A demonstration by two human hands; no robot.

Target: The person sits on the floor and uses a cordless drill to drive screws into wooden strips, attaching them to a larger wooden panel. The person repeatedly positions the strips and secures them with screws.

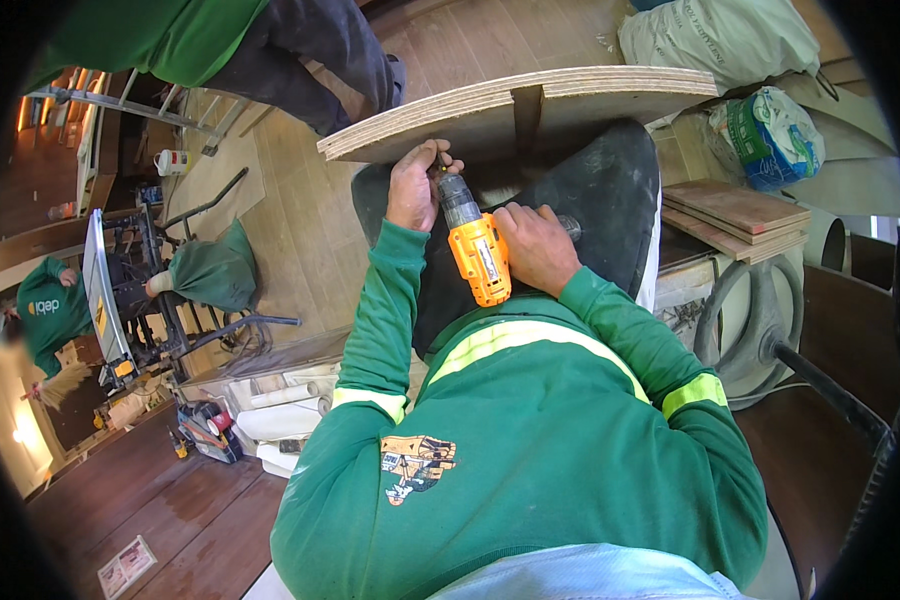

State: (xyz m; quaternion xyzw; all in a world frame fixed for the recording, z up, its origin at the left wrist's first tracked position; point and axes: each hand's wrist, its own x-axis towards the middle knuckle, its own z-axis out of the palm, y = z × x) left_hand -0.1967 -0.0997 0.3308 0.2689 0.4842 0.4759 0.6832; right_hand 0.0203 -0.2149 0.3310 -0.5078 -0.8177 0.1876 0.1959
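Observation:
My right hand (540, 245) is wrapped around an orange cordless drill (482, 265), whose dark chuck points away from me toward a plywood panel (420, 120). The panel's layered edge faces up, and it stands just beyond my dark-trousered knees (595, 195). At the drill's tip, my left hand (413, 190) is closed, with thumb and fingers pinched close to the bit and the panel's near face. What those fingers pinch is too small to make out. A brown upright strip (527, 115) crosses the panel near its middle.
Stacked boards (740, 215) lie at my right, above a grey wheel-like ring (755, 325). Farther back are a white sack (720, 40) and a blue-green bag (770, 140). One person (300, 60) stands ahead; another (50, 305) is left beyond a saw stand (105, 290). A bucket (172, 162) stands far left.

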